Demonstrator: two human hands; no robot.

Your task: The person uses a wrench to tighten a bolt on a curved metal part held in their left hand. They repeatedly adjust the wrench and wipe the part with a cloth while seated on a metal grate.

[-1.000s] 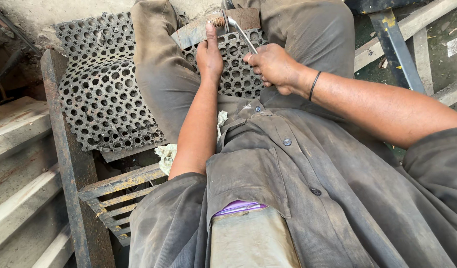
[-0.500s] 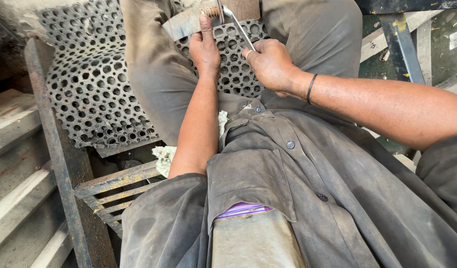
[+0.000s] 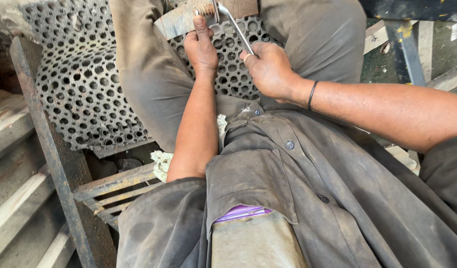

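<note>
A slim metal wrench [image 3: 236, 29] is gripped in the right hand [image 3: 270, 69], the fingers closed around the lower end of its shaft, while its head sits at a threaded bolt [image 3: 205, 9] near the top edge of the view. The left hand [image 3: 201, 47] is pressed against a flat metal plate [image 3: 176, 22] just below the bolt, the thumb stretched up along the plate toward the threads; the fingers are curled, but whether they actually clasp the plate's edge cannot be told. Both hands are worked between the person's 2 knees, above a perforated metal sheet [image 3: 79, 84] resting on a rusty angle-iron frame [image 3: 50, 149]. A crumpled rag [image 3: 161, 163] is seen beside the left forearm, and a purple item [image 3: 241, 212] peeks from a chest pocket. A slip is judged the main risk: the wrench is thin and held far from its head, so a sudden release of the bolt could send the right knuckles into the perforated sheet's hole edges. The left thumb, lying so close to the bolt, could be pinched if the wrench head jumps off.
</note>
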